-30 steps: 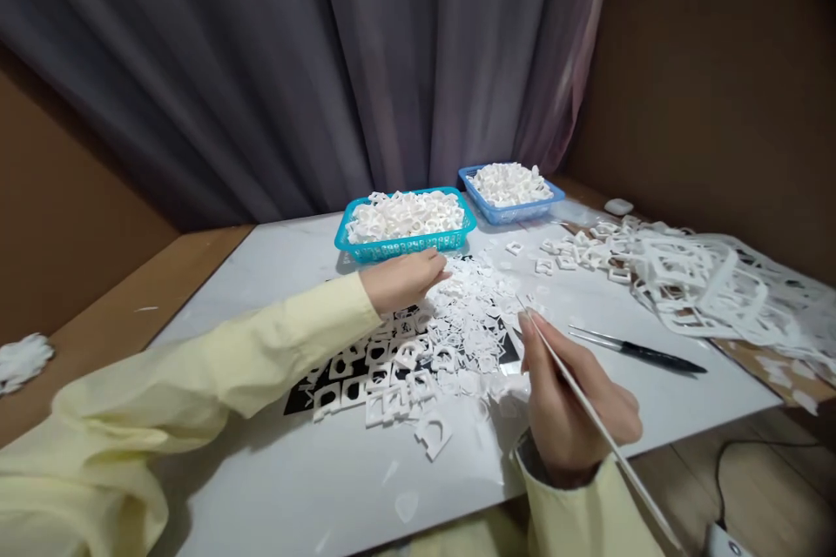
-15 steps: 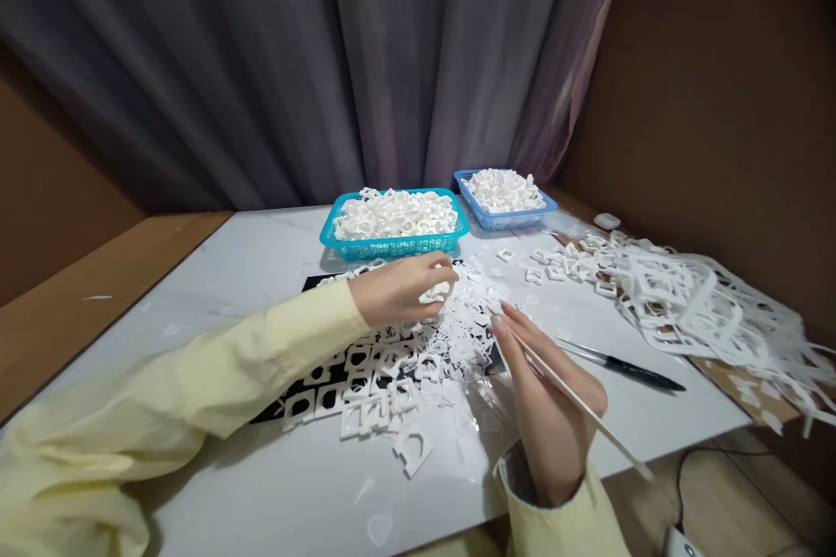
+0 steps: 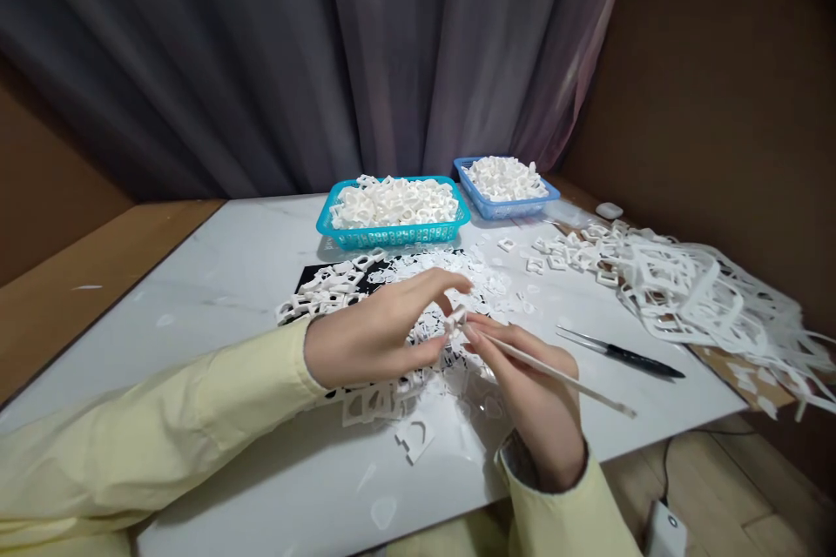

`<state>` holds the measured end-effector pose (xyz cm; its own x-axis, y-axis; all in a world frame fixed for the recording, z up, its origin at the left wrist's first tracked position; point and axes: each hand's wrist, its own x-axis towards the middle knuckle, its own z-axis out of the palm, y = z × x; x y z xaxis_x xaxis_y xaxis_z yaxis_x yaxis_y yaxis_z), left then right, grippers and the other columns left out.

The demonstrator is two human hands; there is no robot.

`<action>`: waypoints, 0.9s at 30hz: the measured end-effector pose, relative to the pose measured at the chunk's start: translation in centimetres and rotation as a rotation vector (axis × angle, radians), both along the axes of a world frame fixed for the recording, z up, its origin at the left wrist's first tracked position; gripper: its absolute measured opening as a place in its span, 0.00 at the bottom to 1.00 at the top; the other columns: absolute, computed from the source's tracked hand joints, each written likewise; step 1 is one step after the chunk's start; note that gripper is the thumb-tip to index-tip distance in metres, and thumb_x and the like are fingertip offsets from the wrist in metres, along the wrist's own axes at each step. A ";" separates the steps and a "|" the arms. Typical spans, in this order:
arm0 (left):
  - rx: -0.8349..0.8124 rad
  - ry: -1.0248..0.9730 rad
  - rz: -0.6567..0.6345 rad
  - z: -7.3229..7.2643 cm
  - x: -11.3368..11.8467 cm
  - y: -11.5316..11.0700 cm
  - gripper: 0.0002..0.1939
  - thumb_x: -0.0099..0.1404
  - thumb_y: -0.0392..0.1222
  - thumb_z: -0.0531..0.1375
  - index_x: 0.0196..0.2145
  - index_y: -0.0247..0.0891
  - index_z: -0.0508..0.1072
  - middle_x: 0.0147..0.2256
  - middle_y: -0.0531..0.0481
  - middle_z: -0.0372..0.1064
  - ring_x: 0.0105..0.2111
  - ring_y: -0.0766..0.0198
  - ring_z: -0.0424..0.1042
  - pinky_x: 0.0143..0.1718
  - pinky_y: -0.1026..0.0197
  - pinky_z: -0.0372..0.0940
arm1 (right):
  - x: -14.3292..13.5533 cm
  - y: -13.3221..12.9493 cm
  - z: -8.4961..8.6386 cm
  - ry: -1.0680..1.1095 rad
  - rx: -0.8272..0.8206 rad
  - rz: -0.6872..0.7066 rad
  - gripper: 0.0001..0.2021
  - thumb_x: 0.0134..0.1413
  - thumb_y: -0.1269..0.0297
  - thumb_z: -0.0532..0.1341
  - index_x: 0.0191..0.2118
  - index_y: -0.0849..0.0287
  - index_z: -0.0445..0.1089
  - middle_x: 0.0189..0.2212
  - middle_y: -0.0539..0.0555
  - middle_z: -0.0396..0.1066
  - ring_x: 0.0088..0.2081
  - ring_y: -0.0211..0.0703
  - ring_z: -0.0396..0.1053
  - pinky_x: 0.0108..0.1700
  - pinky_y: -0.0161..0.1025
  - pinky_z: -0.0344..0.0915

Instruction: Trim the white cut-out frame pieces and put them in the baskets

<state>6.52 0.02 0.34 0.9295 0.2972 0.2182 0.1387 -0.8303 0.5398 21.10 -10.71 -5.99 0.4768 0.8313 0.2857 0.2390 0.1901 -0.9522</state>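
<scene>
My left hand (image 3: 385, 326) is curled round a small white cut-out piece (image 3: 455, 320), with its thumb against the near side and its index finger arched above. My right hand (image 3: 535, 379) pinches a thin white stick (image 3: 581, 383). The stick's front end meets the piece, and its tail points to the lower right. Beneath both hands lies a heap of white scraps (image 3: 424, 265) and cut-out frames (image 3: 326, 283), spread on a black mat (image 3: 312, 275). One loose frame (image 3: 414, 441) rests on the near side.
Behind the heap stands a teal basket (image 3: 392, 237) full of white pieces, with a blue basket (image 3: 509, 209) beside it. Black-handled tweezers (image 3: 643, 363) lie right of my right hand. A tangle of white waste strips (image 3: 705, 296) covers the table's right edge.
My left hand has come nearer, from the heap's far part to my right hand, with a white piece. The right hand's stick now meets that piece.
</scene>
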 end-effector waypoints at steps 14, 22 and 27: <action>-0.571 -0.268 0.213 -1.8 0.9 -0.7 0.04 0.58 0.38 0.61 0.30 0.35 0.72 0.42 0.44 0.67 0.45 0.60 0.67 0.49 0.58 0.61 | -0.1 -0.2 0.1 0.056 0.061 -0.152 0.03 0.48 0.66 0.65 0.30 0.54 0.77 0.32 0.50 0.77 0.26 0.37 0.73 0.31 0.34 0.71; -0.940 -0.272 0.345 -1.7 1.0 -1.3 0.07 0.54 0.41 0.65 0.27 0.34 0.73 0.45 0.45 0.71 0.43 0.59 0.72 0.45 0.60 0.66 | -0.2 -0.3 0.3 0.087 0.073 -0.117 0.02 0.47 0.66 0.66 0.29 0.53 0.76 0.30 0.49 0.77 0.26 0.36 0.73 0.29 0.31 0.70; -0.951 -0.330 0.308 -1.7 0.9 -1.3 0.04 0.54 0.38 0.65 0.27 0.34 0.75 0.43 0.45 0.74 0.45 0.57 0.72 0.47 0.58 0.65 | 0.2 -0.3 0.1 0.157 0.029 -0.096 0.02 0.46 0.65 0.66 0.26 0.55 0.76 0.26 0.50 0.76 0.33 0.41 0.74 0.34 0.35 0.71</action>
